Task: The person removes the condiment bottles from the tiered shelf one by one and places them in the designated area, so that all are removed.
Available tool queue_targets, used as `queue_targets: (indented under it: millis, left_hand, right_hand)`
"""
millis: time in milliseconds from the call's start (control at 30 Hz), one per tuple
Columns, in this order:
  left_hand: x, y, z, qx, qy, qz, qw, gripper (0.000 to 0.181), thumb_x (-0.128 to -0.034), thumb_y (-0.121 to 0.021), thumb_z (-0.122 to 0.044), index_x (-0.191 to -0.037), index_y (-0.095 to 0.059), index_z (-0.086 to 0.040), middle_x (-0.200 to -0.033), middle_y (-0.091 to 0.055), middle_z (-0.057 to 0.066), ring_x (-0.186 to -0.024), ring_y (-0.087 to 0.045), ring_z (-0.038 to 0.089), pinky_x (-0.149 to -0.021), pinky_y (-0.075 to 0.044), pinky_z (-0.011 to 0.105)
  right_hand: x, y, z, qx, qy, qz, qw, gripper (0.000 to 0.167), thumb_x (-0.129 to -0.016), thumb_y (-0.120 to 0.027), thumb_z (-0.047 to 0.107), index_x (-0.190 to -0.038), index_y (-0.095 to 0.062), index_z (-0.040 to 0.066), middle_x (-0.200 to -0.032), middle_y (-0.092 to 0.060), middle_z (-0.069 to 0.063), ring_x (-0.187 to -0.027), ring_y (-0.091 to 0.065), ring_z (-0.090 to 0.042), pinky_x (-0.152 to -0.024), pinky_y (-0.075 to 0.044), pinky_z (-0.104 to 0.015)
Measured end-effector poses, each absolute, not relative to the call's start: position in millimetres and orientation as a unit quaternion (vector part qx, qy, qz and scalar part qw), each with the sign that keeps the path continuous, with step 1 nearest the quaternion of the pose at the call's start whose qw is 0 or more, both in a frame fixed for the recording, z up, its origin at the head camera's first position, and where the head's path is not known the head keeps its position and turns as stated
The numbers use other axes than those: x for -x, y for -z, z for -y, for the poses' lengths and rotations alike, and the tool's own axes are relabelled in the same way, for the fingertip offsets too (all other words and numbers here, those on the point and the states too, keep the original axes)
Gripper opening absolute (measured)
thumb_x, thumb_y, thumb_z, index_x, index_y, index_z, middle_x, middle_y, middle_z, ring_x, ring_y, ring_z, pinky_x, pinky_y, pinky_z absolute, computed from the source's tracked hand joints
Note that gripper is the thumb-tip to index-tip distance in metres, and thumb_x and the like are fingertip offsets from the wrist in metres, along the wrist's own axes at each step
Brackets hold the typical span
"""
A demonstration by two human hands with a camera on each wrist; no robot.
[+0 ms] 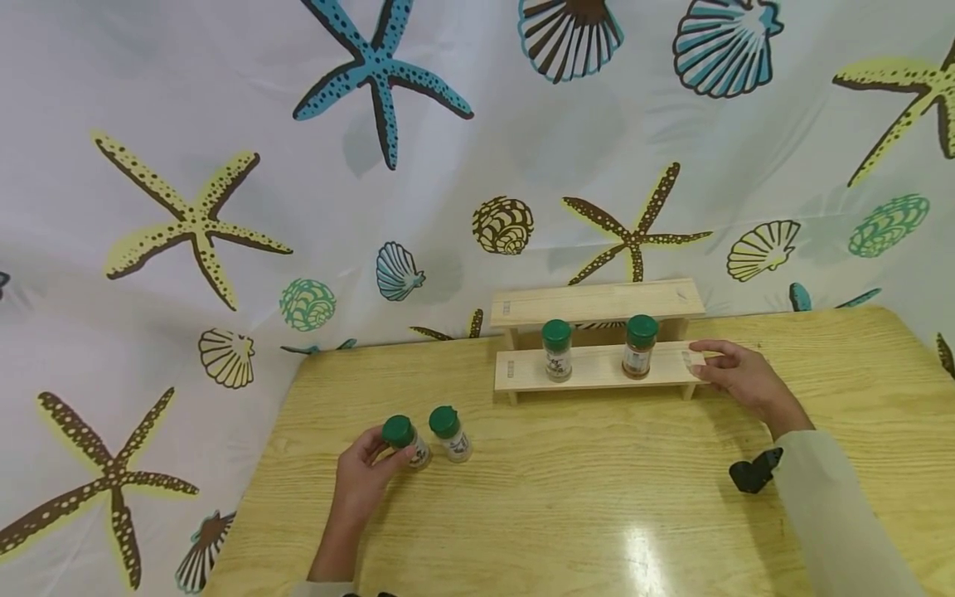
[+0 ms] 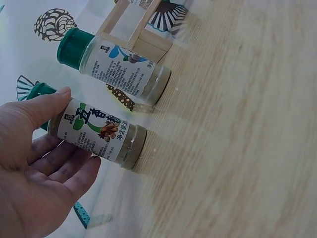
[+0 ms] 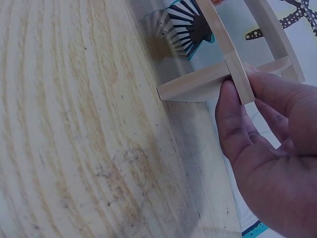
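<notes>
In the head view, the left hand (image 1: 363, 477) curls its thumb and fingers round a green-capped spice jar (image 1: 419, 453) standing on the table. A second green-capped jar (image 1: 457, 445) stands just right of it. The left wrist view shows the left hand (image 2: 44, 163) with its thumb near the cap of the held jar (image 2: 94, 130); the other jar (image 2: 121, 69) is beside it. At the right end of a two-tier wooden rack (image 1: 589, 373), the right hand (image 1: 746, 381) pinches the lower shelf's edge. In the right wrist view, the right hand (image 3: 272, 124) grips the shelf board (image 3: 240, 82) between thumb and fingers.
Two more green-capped jars, one on the left (image 1: 557, 352) and one with reddish contents (image 1: 638, 348), stand on the rack's lower shelf. The rack is at the back of the wooden table (image 1: 552, 514), before a cloth (image 1: 448, 166) printed with starfish and shells.
</notes>
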State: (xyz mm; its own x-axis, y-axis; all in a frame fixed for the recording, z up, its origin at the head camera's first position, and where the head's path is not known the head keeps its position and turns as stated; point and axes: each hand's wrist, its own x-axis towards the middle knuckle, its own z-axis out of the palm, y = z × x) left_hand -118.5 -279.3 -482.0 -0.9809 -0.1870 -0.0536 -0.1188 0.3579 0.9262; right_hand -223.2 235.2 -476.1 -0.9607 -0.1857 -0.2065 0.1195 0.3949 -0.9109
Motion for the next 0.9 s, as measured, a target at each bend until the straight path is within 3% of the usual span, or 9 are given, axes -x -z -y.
queue_targets:
  millis: [467, 633, 767, 900]
  left_hand:
    - [121.7, 465.6, 286.4, -0.044, 0.584, 0.809, 0.045, 0.057, -0.0866, -0.070, -0.016, -0.137, -0.045, -0.005, -0.138, -0.050, 0.011, -0.117, -0.048, -0.005, -0.096, -0.043, 0.007]
    - [128.4, 444.3, 283.6, -0.009, 0.581, 0.810, 0.074, 0.053, -0.0887, -0.067, -0.014, -0.137, -0.045, -0.005, -0.139, -0.051, 0.012, -0.122, -0.050, 0.003, -0.105, -0.040, 0.016]
    - [135.8, 425.3, 276.9, 0.005, 0.579, 0.811, 0.088, 0.050, -0.0893, -0.067, -0.015, -0.135, -0.048, -0.006, -0.139, -0.050, 0.008, -0.129, -0.046, 0.012, -0.110, -0.038, 0.027]
    - [144.6, 408.6, 264.7, 0.012, 0.584, 0.805, 0.102, 0.049, -0.0888, -0.067, -0.016, -0.134, -0.050, -0.006, -0.139, -0.050, 0.007, -0.133, -0.044, 0.017, -0.111, -0.037, 0.029]
  right_hand:
    - [222.7, 473.8, -234.8, 0.022, 0.561, -0.817, 0.134, 0.062, -0.094, -0.059, 0.034, -0.143, -0.038, 0.003, -0.123, -0.051, -0.017, -0.087, -0.057, 0.002, -0.081, -0.054, -0.025]
    - [223.6, 473.4, -234.2, 0.018, 0.566, -0.813, 0.136, 0.063, -0.093, -0.060, 0.034, -0.143, -0.038, 0.004, -0.113, -0.056, -0.008, -0.086, -0.058, 0.001, -0.078, -0.054, -0.025]
    - [223.4, 473.9, -233.5, 0.018, 0.563, -0.815, 0.139, 0.062, -0.094, -0.060, 0.034, -0.144, -0.038, 0.004, -0.119, -0.055, -0.013, -0.087, -0.058, 0.000, -0.079, -0.053, -0.026]
    - [223.0, 474.7, -234.2, 0.018, 0.566, -0.812, 0.139, 0.063, -0.094, -0.059, 0.034, -0.144, -0.036, 0.004, -0.122, -0.053, -0.015, -0.087, -0.057, 0.001, -0.079, -0.053, -0.026]
